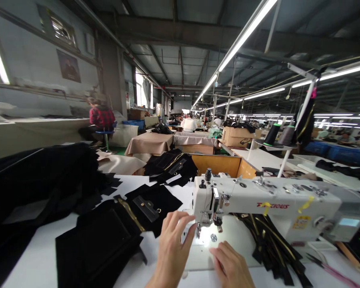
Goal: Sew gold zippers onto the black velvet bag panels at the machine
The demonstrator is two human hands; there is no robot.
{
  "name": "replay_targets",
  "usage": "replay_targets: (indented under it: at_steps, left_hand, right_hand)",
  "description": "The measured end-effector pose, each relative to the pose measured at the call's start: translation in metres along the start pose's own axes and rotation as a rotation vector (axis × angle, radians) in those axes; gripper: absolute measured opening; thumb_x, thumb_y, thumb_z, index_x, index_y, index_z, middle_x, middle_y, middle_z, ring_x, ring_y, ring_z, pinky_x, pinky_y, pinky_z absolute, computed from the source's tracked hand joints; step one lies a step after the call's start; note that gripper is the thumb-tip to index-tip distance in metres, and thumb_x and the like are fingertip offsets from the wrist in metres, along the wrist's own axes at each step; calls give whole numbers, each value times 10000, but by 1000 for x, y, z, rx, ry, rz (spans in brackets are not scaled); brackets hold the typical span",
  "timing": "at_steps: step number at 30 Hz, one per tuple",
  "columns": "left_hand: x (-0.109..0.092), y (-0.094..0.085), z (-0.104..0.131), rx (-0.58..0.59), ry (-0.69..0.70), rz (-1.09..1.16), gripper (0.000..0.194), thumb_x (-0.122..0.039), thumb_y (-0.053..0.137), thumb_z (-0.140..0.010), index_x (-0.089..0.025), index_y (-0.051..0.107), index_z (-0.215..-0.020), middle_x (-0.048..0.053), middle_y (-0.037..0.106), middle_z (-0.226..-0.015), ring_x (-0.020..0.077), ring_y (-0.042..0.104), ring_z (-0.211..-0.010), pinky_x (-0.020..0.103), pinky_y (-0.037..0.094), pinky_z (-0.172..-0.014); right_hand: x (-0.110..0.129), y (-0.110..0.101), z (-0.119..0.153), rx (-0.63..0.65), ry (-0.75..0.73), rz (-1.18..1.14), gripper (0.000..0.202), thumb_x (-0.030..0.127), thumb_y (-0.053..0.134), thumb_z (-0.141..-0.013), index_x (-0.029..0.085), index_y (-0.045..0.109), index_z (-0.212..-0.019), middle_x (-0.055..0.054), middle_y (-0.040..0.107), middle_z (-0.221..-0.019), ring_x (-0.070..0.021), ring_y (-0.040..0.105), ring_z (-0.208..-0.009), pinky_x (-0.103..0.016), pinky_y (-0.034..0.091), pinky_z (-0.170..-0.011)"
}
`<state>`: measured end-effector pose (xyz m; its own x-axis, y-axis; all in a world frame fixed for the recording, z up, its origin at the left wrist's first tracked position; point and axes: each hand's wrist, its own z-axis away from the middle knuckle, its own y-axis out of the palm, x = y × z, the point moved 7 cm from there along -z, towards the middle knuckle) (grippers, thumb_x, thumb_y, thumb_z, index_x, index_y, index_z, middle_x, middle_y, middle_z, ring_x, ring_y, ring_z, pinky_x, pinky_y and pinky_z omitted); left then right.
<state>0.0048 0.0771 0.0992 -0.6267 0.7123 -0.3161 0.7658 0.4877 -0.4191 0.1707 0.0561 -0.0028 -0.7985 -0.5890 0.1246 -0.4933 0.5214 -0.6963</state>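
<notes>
My left hand [174, 239] is raised at the needle end of the white sewing machine [240, 200]. Its thumb and forefinger curve toward the needle with a small gap between them, and I see nothing held there. Low on the machine bed [199, 258], my right hand [229, 262] has its fingers bent and drawn together; whether a thread or other small thing is in them I cannot make out. Left of my hands lies a black fabric piece [99, 236] with a gold zipper [131, 214]. A black flap with a gold ring [147, 207] lies beside it.
Black zipper strips [268, 244] hang over the bed at right, near pink-handled scissors [333, 268]. A tall pile of black fabric [48, 176] fills the left side. More black pieces [171, 164] lie behind. Thread cones [272, 134] stand on a rack. A person in a checked shirt [101, 116] sits far left.
</notes>
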Motion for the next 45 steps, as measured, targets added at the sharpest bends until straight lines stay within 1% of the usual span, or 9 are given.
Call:
replay_targets:
  at_steps: [5,12,16,21,27,31,34,39,45]
  left_hand:
    - [-20,10,-24,-154,3,-42,89,-203,524,-982,-209,610,-960,45,600,-887,214,537,-797,337,446,-738]
    - [-33,21,-25,-221,125,-258,121,-103,519,-976,-183,607,-954,71,615,-923,230,520,-837,357,411,-779]
    - [-34,14,-26,-257,121,-155,161,-64,462,-976,-182,562,-935,71,604,-930,214,528,-838,326,453,-766]
    - [-23,3,-32,-215,-67,59,113,-152,414,-1016,-215,500,-976,44,605,-962,178,586,-797,268,488,-683]
    - [-37,17,-32,-135,269,-229,195,-85,504,-973,-184,605,-1107,107,606,-1087,245,572,-966,346,476,-837]
    - [-34,20,-37,-157,324,-236,199,-26,477,-957,-167,586,-1046,105,615,-1048,235,571,-945,339,471,-820]
    - [-27,4,-44,-217,167,-62,102,-124,468,-991,-191,539,-959,70,627,-974,197,582,-850,300,482,-767]
    - [6,-10,-36,-104,-365,313,199,-397,524,-977,-206,556,-930,23,640,-837,153,582,-669,240,499,-619]
    - [13,9,-14,424,-621,627,421,-568,638,-839,-156,677,-915,1,568,-587,131,485,-452,229,418,-421]
  right_hand:
    - [-3,1,6,-14,-2,50,269,34,333,-904,212,532,-876,-10,537,-731,-180,539,-679,-277,361,-591]
    - [-3,2,3,-43,6,51,270,16,320,-879,211,501,-836,-8,527,-730,-175,536,-684,-288,336,-598]
    - [-4,3,4,-42,4,45,261,2,337,-856,210,494,-832,-5,521,-730,-173,534,-684,-289,333,-596]
    - [-8,10,9,8,39,72,251,-6,363,-834,212,486,-812,-4,523,-747,-173,529,-692,-291,332,-592]
    - [-8,9,7,-25,43,61,250,11,350,-854,209,490,-794,-13,527,-734,-180,536,-693,-296,337,-596]
    - [-6,5,4,-32,55,51,232,13,381,-832,212,493,-795,-10,535,-734,-176,547,-700,-285,343,-592]
    - [-5,2,1,-28,79,53,230,-13,442,-753,215,462,-762,6,531,-724,-162,548,-694,-271,330,-573]
    - [-5,-1,-3,-29,102,56,258,-33,478,-690,216,422,-724,18,541,-719,-151,538,-678,-267,328,-562]
    - [-6,-2,-4,-24,125,51,262,-36,501,-701,215,430,-727,21,534,-716,-150,535,-684,-272,329,-568]
